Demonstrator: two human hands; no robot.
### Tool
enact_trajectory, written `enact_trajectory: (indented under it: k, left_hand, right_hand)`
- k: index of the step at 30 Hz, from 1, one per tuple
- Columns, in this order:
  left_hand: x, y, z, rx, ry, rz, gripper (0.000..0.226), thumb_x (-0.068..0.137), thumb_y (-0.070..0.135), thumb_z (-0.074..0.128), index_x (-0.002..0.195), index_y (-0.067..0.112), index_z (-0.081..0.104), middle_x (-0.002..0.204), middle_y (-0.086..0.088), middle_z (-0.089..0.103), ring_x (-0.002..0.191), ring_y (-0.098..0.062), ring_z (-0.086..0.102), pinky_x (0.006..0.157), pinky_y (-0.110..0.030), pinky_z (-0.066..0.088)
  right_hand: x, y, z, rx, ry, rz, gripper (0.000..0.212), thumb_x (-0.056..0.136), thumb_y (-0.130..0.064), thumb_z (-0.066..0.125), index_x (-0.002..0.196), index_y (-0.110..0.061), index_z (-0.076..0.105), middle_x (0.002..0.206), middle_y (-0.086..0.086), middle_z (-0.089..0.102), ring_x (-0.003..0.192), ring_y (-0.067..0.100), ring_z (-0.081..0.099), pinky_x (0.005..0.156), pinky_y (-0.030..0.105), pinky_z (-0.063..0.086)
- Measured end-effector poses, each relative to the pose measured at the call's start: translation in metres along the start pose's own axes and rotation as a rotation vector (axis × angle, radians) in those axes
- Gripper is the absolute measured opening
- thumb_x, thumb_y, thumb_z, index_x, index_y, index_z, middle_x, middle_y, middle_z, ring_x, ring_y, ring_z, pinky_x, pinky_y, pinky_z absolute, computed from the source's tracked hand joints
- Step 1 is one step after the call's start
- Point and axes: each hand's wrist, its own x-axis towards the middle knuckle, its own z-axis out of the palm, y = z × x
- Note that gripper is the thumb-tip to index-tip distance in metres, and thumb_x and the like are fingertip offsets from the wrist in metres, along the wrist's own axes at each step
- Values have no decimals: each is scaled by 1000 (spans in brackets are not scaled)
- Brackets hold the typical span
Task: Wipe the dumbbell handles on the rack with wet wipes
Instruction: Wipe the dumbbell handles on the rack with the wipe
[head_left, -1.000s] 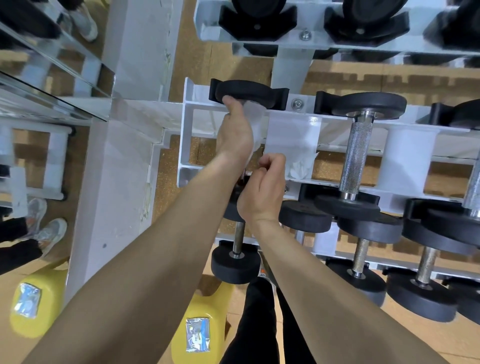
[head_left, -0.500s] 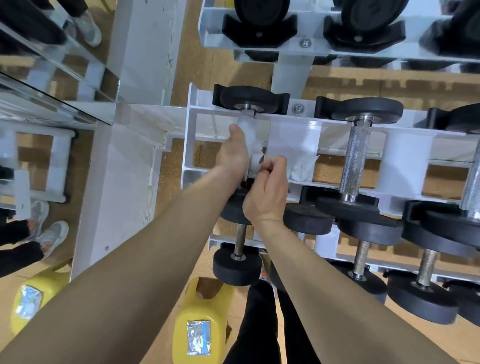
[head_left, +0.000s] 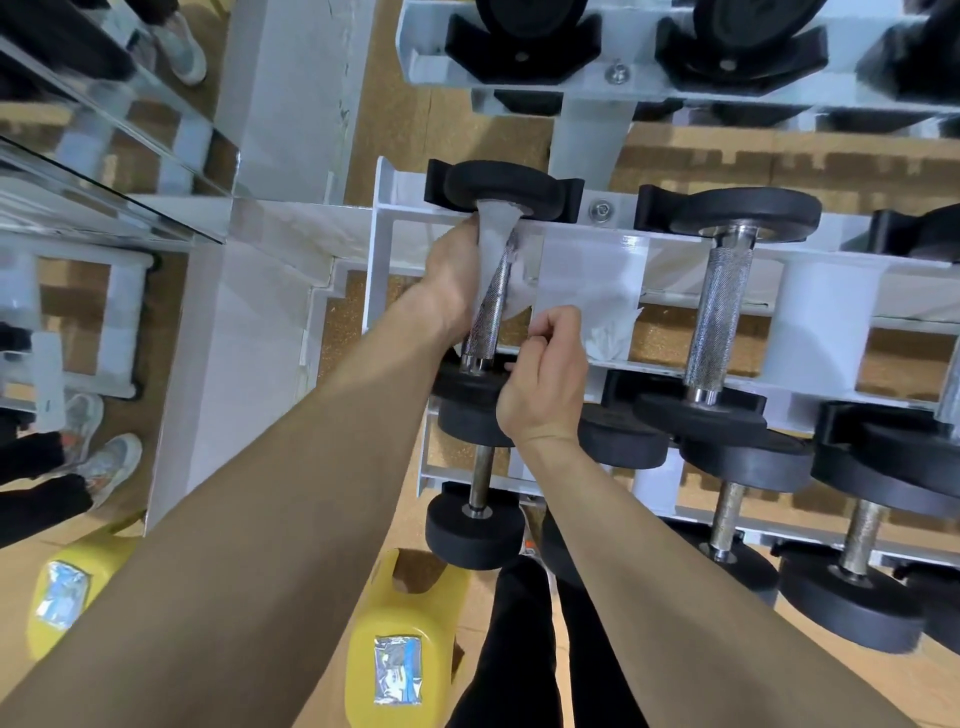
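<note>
Dumbbell handle (head_left: 491, 306): knurled steel bar of the leftmost dumbbell on the middle tier of the white rack (head_left: 382, 249). Its far plate sits in a black cradle (head_left: 436, 182) and its near plate lies low, toward the person.

Handling, judged: stiff, heavy, not fragile. The knurling should drag on wet tissue rather than slip. No need to lift it; wrap the bar mid-length and slide along it while the rack carries the weight.

Wet wipe (head_left: 493, 228): thin, limp, likely to tear or bunch on the knurl. It is draped over the upper end of the bar, trailing down behind it.

Left hand (head_left: 452, 280): forearm reaches in from lower left, palm against the bar's left side, fingers clamped round the wipe and bar near the far plate.

Right hand (head_left: 545, 379): at the bar's near end, back of hand up, fingers (head_left: 558, 319) curled together and pinching the wipe's loose lower edge. A crumpled white wad (head_left: 610, 332) shows just beyond the knuckles; same sheet or not, cannot tell.

Neighbouring dumbbell (head_left: 719, 306) is untouched.
</note>
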Motion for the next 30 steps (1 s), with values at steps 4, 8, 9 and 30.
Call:
enact_trajectory:
  k: [4,8,9,30]
  left_hand:
    - [-6,-12,-5,80,-77,-16,29,100,12,39,75,11,53,56,-8,52,46,-18,50,48,-22,42]
    - [-15,-25,-2,304,93,57,46,109,40,29,118,8,61,107,-12,64,98,-28,62,89,-41,52]
    - [-19,-26,2,399,111,75,50,110,38,26,132,3,55,124,-17,61,114,-32,58,100,-41,48]
    - [-33,-30,-16,816,-25,146,50,108,44,27,140,10,44,116,-7,58,104,-25,55,86,-35,40]
  right_hand:
    - [1,1,-2,-16,-19,22,12,91,-11,30,92,-18,40,80,-5,47,71,8,45,60,28,33]
    - [0,-5,-6,-23,-48,73,17,96,-3,33,95,-18,41,85,-2,51,75,16,47,63,31,35]
    - [0,-6,-6,-15,-52,99,17,95,-3,32,96,-18,41,87,-2,51,76,18,47,64,33,36]
    - [2,-12,-8,-76,-69,139,19,94,0,33,93,-17,41,89,-1,50,76,15,42,67,33,35]
